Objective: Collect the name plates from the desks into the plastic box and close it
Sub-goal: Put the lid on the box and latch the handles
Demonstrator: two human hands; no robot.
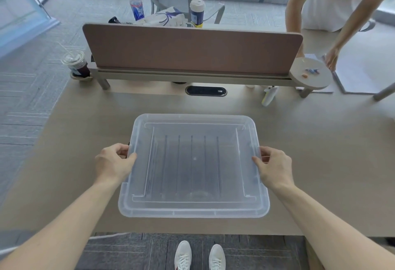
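Currently, two hands are gripping one clear plastic box (193,166), lid on, sitting mid-desk (320,163): left hand (114,164) and right hand (275,168) are each curling fingers around opposite side rims. Two bottles (136,4) are standing behind one divider (192,49).

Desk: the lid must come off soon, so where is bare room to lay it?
Bare desk left of the plastic box, and right of it, below the white remote. Crowded along the partition, by the round tray.

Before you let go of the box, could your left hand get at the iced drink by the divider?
Probably not without leaning: the iced drink sits at the desk's far left corner, well beyond the left hand, though nothing blocks the way.
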